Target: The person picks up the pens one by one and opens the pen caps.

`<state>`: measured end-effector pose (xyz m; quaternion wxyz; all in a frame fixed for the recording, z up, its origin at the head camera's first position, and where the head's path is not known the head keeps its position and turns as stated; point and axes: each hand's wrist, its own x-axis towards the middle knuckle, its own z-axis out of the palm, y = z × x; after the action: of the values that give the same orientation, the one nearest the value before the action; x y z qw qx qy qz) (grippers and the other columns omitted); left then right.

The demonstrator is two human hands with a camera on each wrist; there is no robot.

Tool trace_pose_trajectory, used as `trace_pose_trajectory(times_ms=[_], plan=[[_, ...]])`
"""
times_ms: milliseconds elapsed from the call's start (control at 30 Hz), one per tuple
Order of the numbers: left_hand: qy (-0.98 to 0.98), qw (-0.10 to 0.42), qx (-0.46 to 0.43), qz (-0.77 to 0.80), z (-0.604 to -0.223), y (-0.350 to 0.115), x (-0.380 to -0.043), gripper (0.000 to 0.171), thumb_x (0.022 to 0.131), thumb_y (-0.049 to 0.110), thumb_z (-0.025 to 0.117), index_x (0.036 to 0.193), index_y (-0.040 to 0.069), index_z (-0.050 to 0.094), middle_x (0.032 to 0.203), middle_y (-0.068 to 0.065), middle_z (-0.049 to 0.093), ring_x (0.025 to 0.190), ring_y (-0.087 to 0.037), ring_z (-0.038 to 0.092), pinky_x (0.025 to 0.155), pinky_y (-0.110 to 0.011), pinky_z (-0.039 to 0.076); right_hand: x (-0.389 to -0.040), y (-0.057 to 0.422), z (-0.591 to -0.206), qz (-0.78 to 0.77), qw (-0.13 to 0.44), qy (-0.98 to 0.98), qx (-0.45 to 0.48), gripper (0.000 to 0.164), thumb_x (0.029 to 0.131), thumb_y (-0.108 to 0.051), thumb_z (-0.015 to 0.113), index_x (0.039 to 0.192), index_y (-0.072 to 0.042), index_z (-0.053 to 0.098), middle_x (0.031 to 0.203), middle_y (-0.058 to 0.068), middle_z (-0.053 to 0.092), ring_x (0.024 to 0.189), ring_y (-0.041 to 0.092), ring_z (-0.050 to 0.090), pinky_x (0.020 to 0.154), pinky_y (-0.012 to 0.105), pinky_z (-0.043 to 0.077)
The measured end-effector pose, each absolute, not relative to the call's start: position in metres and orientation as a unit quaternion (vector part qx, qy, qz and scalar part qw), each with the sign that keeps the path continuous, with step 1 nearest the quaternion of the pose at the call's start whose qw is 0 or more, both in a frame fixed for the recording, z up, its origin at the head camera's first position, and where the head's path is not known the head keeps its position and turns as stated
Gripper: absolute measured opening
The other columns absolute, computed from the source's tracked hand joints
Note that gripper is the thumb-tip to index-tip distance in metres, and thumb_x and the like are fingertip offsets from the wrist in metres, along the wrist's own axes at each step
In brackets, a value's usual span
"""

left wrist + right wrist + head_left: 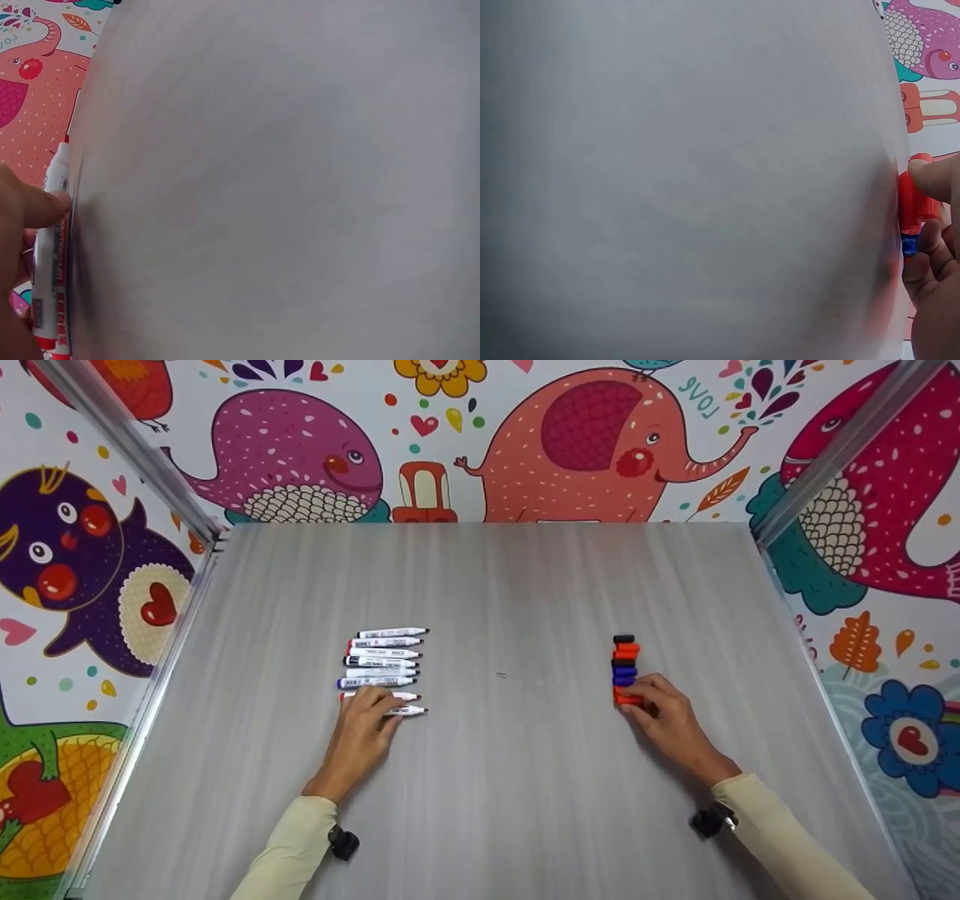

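Note:
My left hand (358, 727) grips the nearest white marker (409, 710), an uncapped one whose tip points right. In the left wrist view the thumb presses along this red-ended marker (45, 289), with another red-ended marker right beside it. Several more uncapped white markers (382, 662) lie above in a column, tips to the right. Across the table, my right hand (667, 724) pinches a red marker cap (628, 700) at the near end of a column of caps. The right wrist view has the held cap (925, 187) overlapping another red cap (907, 202), a blue cap (910, 244) below.
Black, red and blue caps (624, 663) line up beyond my right hand. A small dark mark (501, 675) shows on the grey table (517, 780) between the two columns. Printed panels (442, 442) and metal posts (847, 457) border the table.

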<state>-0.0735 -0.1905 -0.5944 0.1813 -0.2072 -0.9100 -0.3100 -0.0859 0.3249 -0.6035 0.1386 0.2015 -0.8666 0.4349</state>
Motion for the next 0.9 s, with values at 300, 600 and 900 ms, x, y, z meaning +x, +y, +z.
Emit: trace_pose_trajectory(times_ms=[300,600,900], plan=[[-0.9,0.217,-0.236,-0.295,-0.6019,-0.194,-0.076,0.03,0.08,-0.007,0.091,0.105,0.005,0.082,0.105,-0.007,0.072,0.104,-0.029,0.066,0.088,-0.051,0.042,-0.0877,0.325,-0.6057,0.429,0.136,-0.869,0.204,0.03,0.082,0.018,0.086,0.108,0.003,0.08,0.108,0.014,0.068,0.082,0.009,0.058,0.07,0.013,0.045],[-0.908,0.204,-0.232,-0.284,-0.5998,-0.1948,-0.075,0.027,0.085,-0.003,0.09,0.11,0.004,0.082,0.11,-0.009,0.072,0.109,-0.031,0.065,0.091,-0.051,0.042,-0.088,0.3255,-0.6065,0.433,0.132,-0.869,0.201,0.03,0.083,0.018,0.086,0.109,0.004,0.08,0.109,0.014,0.068,0.083,0.012,0.059,0.071,0.013,0.046],[-0.907,0.212,-0.235,-0.279,-0.5991,-0.1941,-0.0768,0.025,0.084,-0.004,0.09,0.106,0.005,0.082,0.109,-0.009,0.07,0.109,-0.033,0.062,0.093,-0.053,0.042,-0.0877,0.3235,-0.6045,0.432,0.129,-0.871,0.195,0.029,0.083,0.018,0.086,0.108,0.003,0.08,0.108,0.012,0.068,0.083,0.012,0.059,0.071,0.014,0.045]])
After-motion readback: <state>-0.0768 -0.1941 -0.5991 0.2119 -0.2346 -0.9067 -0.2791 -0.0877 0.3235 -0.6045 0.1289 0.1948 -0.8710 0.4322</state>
